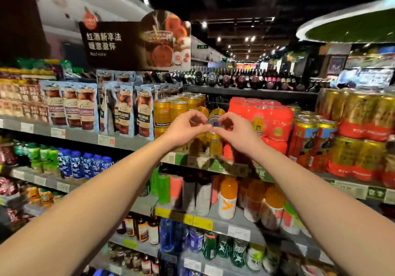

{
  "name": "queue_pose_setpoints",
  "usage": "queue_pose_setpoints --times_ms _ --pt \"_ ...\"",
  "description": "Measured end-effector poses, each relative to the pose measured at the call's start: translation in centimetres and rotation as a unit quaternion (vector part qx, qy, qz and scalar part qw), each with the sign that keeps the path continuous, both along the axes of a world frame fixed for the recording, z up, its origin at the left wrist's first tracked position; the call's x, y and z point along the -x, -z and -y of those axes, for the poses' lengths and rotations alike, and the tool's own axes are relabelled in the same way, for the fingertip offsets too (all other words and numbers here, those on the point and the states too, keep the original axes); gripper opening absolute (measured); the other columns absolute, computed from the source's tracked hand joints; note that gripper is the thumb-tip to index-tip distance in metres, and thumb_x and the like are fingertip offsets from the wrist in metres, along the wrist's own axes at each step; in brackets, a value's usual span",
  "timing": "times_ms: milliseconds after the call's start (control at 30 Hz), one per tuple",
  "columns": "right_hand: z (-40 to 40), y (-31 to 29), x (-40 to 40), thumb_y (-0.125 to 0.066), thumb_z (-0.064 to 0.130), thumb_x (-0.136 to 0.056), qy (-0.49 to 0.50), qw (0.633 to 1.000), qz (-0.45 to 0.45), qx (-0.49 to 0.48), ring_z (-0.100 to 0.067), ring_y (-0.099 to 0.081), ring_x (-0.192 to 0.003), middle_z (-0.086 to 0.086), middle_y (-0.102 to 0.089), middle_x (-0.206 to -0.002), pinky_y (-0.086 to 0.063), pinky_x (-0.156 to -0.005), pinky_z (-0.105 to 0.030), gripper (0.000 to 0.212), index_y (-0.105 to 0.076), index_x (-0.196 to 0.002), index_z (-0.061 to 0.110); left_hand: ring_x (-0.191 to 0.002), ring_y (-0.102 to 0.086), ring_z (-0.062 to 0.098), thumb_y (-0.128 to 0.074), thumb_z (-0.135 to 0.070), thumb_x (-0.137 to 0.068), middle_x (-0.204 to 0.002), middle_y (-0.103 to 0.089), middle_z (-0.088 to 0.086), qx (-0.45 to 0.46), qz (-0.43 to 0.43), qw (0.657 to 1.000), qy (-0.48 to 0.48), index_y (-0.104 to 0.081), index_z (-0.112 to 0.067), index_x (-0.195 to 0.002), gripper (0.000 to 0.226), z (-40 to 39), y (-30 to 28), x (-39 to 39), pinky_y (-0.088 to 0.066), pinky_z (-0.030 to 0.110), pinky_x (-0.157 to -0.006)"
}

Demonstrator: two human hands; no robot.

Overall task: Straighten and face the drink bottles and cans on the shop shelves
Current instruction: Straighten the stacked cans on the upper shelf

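Note:
Both my hands reach to a gold can [214, 142] standing at the front of the upper shelf [213, 164]. My left hand [185, 128] curls its fingers round the left of the can's top. From the right, my right hand [236, 131] pinches the same rim, and the fingertips of the two hands nearly meet over the silver lid. More gold cans [171, 110] stand stacked to the left and behind. The lower part of the held can is partly hidden by my wrists.
Red multipacks [263, 117] sit right of the gold cans, and red-and-gold cans [307, 139] further right. Coffee pouches [85, 109] hang on the left. Orange bottles [228, 199] and slim cans [168, 188] fill the shelf below. Wine bottles [256, 79] line the top.

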State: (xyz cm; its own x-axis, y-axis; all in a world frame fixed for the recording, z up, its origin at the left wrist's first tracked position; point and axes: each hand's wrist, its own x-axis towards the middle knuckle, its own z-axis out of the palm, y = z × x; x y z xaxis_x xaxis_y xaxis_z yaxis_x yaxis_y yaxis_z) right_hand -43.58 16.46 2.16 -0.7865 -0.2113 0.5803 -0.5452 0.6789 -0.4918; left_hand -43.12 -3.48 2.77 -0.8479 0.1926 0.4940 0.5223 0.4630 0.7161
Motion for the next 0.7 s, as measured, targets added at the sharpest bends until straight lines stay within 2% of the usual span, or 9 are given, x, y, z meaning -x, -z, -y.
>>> queue_pose_setpoints --times_ms 100,200,300,400,533,633,700 --pt "-0.1 -2.2 1.6 -0.076 0.042 -0.085 0.006 0.998 -0.009 -0.054 -0.02 -0.06 -0.1 -0.002 -0.066 -0.109 -0.049 -0.086 -0.037 0.044 -0.062 -0.117 0.016 -0.086 -0.068 0.018 -0.084 -0.034 -0.078 -0.094 -0.072 0.001 0.033 -0.04 0.999 0.004 -0.067 -0.022 -0.101 0.031 0.7 -2.0 1.6 -0.054 0.035 -0.08" --pt "0.1 -4.0 3.6 -0.078 0.045 -0.083 0.022 0.994 -0.012 -0.102 -0.024 -0.062 -0.106 -0.006 -0.066 -0.119 -0.047 -0.088 -0.034 0.052 -0.063 -0.121 0.013 -0.094 -0.066 0.017 -0.086 -0.035 -0.075 -0.099 -0.071 0.001 0.073 -0.064 0.995 0.008 -0.068 -0.021 -0.103 0.037 1.7 -3.7 4.0 -0.055 0.036 -0.086" --pt "0.5 -5.2 5.5 -0.078 0.048 -0.082 0.05 0.989 -0.009 -0.141 -0.025 -0.061 -0.115 -0.008 -0.065 -0.126 -0.048 -0.096 -0.035 0.059 -0.063 -0.125 0.011 -0.094 -0.064 0.015 -0.088 -0.034 -0.074 -0.101 -0.07 0.003 0.098 -0.079 0.992 0.023 -0.069 -0.02 -0.104 0.039 2.6 -4.9 6.9 -0.053 0.034 -0.085" --pt "1.0 -6.1 7.4 -0.075 0.053 -0.082 0.07 0.985 0.019 -0.158 -0.026 -0.058 -0.12 -0.009 -0.063 -0.131 -0.046 -0.099 -0.037 0.065 -0.061 -0.129 0.011 -0.099 -0.065 0.014 -0.086 -0.042 -0.074 -0.105 -0.07 -0.001 0.135 -0.067 0.988 0.036 -0.067 -0.025 -0.106 0.041 3.2 -6.1 9.8 -0.053 0.032 -0.088" --pt "1.9 -7.3 10.2 -0.07 0.065 -0.08 0.106 0.962 0.079 -0.237 -0.027 -0.052 -0.128 -0.011 -0.056 -0.14 -0.044 -0.106 -0.042 0.082 -0.053 -0.139 0.011 -0.11 -0.06 0.012 -0.081 -0.052 -0.076 -0.121 -0.064 -0.005 0.254 -0.019 0.966 0.048 -0.061 -0.028 -0.119 0.052 3.2 -7.0 14.1 -0.043 0.027 -0.088" --pt "2.3 -7.7 11.9 -0.063 0.077 -0.076 0.131 0.938 0.132 -0.294 -0.028 -0.056 -0.124 -0.01 -0.058 -0.137 -0.047 -0.098 -0.036 0.091 -0.054 -0.137 0.01 -0.112 -0.058 0.018 -0.077 -0.062 -0.074 -0.13 -0.06 0.0 0.319 0.014 0.947 0.025 -0.052 -0.025 -0.134 0.075 2.7 -7.4 17.0 -0.043 0.03 -0.087" --pt "2.4 -7.8 12.7 -0.057 0.086 -0.072 0.144 0.92 0.172 -0.321 -0.027 -0.061 -0.114 -0.008 -0.063 -0.127 -0.048 -0.088 -0.033 0.094 -0.061 -0.126 0.009 -0.113 -0.057 0.021 -0.072 -0.07 -0.073 -0.134 -0.057 0.002 0.37 0.038 0.928 0.006 -0.05 -0.021 -0.137 0.083 2.3 -7.7 18.5 -0.044 0.033 -0.088"
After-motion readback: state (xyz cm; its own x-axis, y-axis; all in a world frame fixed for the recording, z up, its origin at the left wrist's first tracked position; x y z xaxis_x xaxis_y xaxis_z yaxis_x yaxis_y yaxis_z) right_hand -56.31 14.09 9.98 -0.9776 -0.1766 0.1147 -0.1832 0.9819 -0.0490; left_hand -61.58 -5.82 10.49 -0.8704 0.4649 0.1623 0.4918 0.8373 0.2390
